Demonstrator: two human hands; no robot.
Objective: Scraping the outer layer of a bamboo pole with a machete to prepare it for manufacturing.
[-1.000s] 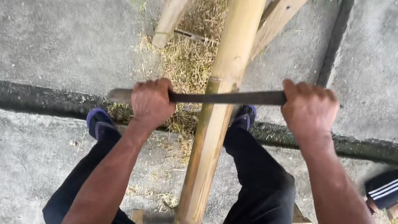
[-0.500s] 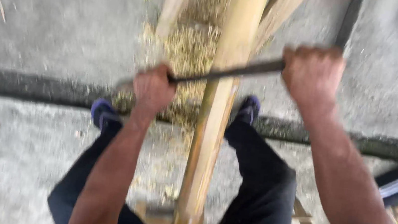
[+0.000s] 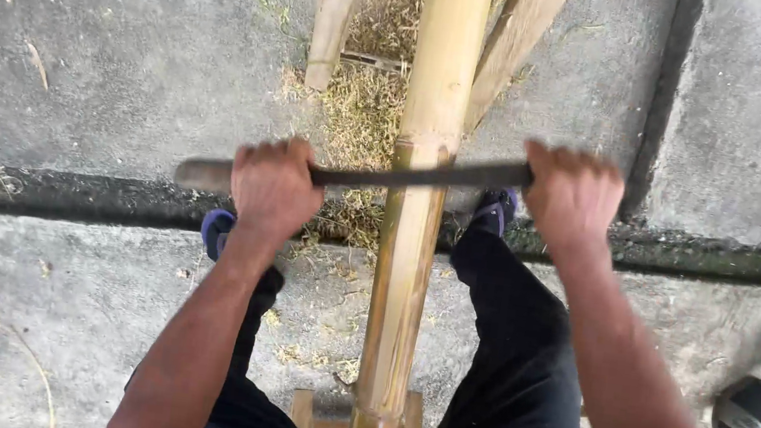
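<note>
A thick yellow bamboo pole (image 3: 431, 104) runs away from me between my legs, its near end resting on a small wooden stand (image 3: 309, 416). A long dark blade (image 3: 404, 176) lies crosswise on the pole. My left hand (image 3: 272, 187) is closed around the blade's left part, whose tip sticks out past it. My right hand (image 3: 572, 195) is closed around the blade's right end. Both arms reach forward over my black trousers.
Two slanted wooden planks (image 3: 337, 15) flank the pole farther off, with dry shavings (image 3: 362, 110) heaped between them on the concrete floor. A dark groove (image 3: 64, 190) crosses the floor. Another person's sandalled foot (image 3: 751, 412) shows at the right edge.
The blade and both hands slid away from me up the pole, then came back toward me. The view blurred midway and is steady now.
</note>
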